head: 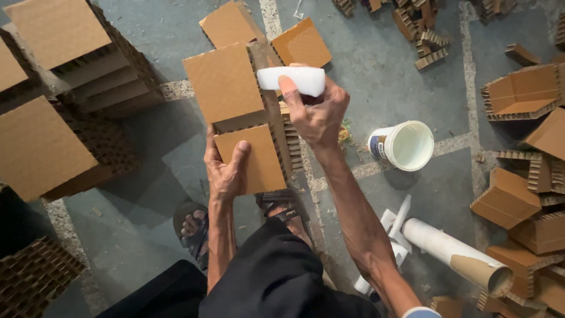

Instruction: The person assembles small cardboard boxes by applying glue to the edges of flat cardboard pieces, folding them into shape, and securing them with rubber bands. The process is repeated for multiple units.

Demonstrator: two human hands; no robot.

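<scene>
Holding a folded brown honeycomb-cardboard piece (247, 115) upright over the grey concrete floor (376, 70), the left hand (223, 171) has its fingers wrapped around the lower panel, thumb pressed flat on the front face. Right hand (315, 115), at 3 o'clock of the cardboard's centre, has its fingers closed on a white rectangular foam block (291, 79), the block touching the exposed honeycomb strip between the two panels. White plastic bucket (403, 145) stands on the floor at 3 o'clock of the right hand, near but apart. White cardboard tube (453, 253) lies at 5 o'clock. Stacks of brown honeycomb-cardboard blocks (70, 88) at 9 to 10 o'clock; more folded cardboard pieces (524, 194) at 3 to 4 o'clock. Sandalled feet (194, 227) visible below the cardboard.
</scene>
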